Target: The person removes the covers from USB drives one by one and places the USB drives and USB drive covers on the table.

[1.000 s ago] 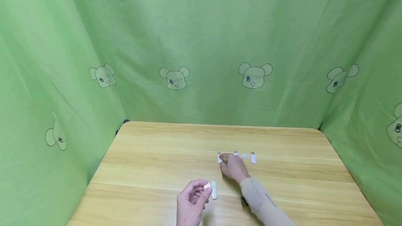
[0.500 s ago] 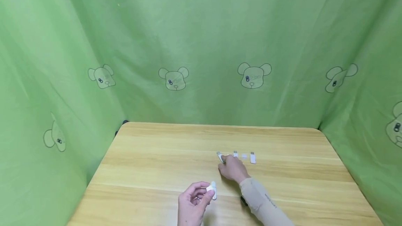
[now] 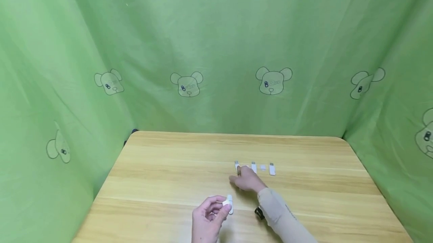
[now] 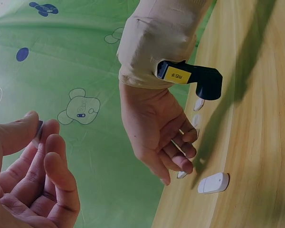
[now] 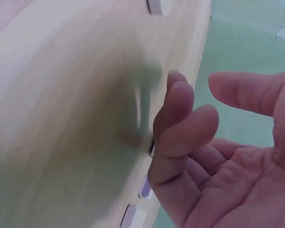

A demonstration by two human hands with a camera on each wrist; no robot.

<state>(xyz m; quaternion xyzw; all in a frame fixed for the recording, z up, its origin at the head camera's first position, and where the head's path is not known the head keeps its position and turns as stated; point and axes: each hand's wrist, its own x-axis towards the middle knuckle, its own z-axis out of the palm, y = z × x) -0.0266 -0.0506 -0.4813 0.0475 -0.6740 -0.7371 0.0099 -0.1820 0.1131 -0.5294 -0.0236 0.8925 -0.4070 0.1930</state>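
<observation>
Head view, small white piece (image 3: 226, 202) pinched between left hand (image 3: 209, 216) fingers, right hand (image 3: 249, 180) seen near row's leftmost USB stick (image 3: 236, 164) on desk (image 3: 162, 175), fingers apart

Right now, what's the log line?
left hand: pinches small white piece | right hand: holds nothing, by row's leftmost stick | capped stick: on table

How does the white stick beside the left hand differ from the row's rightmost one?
The rightmost stick has a grey tip; the near stick shows none. The near stick lies toward the front, the rightmost stick farther back. Both are white-bodied and rest on the table.
</observation>
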